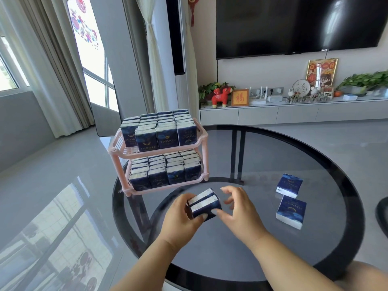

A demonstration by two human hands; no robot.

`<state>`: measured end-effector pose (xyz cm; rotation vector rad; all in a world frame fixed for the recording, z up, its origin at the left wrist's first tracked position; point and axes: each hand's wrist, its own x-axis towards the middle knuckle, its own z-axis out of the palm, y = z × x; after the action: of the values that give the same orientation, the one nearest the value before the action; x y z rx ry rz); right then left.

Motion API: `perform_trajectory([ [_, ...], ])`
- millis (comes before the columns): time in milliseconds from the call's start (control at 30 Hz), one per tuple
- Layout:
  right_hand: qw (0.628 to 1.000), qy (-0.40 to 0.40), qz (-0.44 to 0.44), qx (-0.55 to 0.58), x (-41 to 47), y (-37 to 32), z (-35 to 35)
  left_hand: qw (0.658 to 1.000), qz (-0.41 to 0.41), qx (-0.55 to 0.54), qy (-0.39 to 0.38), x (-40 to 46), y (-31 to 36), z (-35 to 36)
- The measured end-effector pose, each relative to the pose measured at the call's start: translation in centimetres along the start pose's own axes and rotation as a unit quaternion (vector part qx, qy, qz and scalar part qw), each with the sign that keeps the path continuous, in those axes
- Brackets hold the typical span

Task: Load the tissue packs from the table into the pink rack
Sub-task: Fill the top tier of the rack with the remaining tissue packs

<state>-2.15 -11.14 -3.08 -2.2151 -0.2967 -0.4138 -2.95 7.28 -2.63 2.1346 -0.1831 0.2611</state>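
Head view: the left hand [180, 217] grips two packs [204, 203] held together, fingers curled round their near side, just above the round glass table [262, 238] at about 6 o'clock. The right hand [237, 208] is beside them at 3 o'clock, fingers loosely bent and spread, holding nothing; whether its thumb touches the packs I cannot tell. At 11 o'clock the pink rack [117, 148] stands on the table's edge, both tiers full of upright packs. Two loose packs [290, 198] lie flat at 3 o'clock, near each other.
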Motion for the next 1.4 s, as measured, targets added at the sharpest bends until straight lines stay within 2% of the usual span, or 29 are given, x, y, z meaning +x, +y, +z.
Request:
perform_trajectory([
  [67, 0.999, -0.036, 0.040, 0.007, 0.1, 0.1, -0.1, 0.998, -0.018, -0.067, -0.006, -0.1, -0.1, -0.1],
  [133, 0.996, -0.082, 0.034, -0.007, 0.1, -0.2, -0.2, 0.994, -0.017, -0.102, -0.021, -0.2, -0.1, -0.1],
  [233, 0.993, -0.112, -0.009, -0.034, 0.0, -0.9, -0.2, 0.998, 0.005, -0.029, -0.050, -0.3, 0.3, -0.2],
  [333, 0.992, -0.116, -0.027, -0.046, -0.1, -1.1, -0.3, 0.998, 0.027, 0.046, -0.037, -0.1, 0.0, 0.1],
  [467, 0.987, -0.130, -0.047, -0.079, -0.2, -1.0, 0.1, 0.999, -0.004, -0.030, 0.009, -0.4, 0.0, -0.4],
  [600, 0.988, -0.108, -0.061, -0.097, 0.0, -1.2, 0.1, 0.992, -0.043, -0.117, 0.018, -0.9, -0.3, -1.9],
  [733, 0.984, -0.063, -0.122, -0.110, 2.2, -4.1, -0.2, 0.986, -0.042, -0.151, 0.060, -1.1, 0.3, -5.7],
  [867, 0.970, -0.014, -0.188, -0.151, 6.5, -7.5, -0.2, 0.985, -0.013, -0.131, 0.109, -0.1, 2.2, -11.1],
  [1100, 0.959, -0.054, -0.183, -0.209, 10.6, -10.3, 0.6, 0.983, 0.032, -0.012, 0.183, 4.1, 5.2, -19.7],
  [1200, 0.956, -0.056, -0.183, -0.221, 10.9, -10.1, 1.0, 0.983, 0.023, 0.033, 0.180, 6.5, 6.0, -21.9],
  [1400, 0.950, -0.023, -0.207, -0.232, 11.3, -9.7, 1.5, 0.990, -0.023, 0.013, 0.141, 10.9, 5.2, -23.5],
])
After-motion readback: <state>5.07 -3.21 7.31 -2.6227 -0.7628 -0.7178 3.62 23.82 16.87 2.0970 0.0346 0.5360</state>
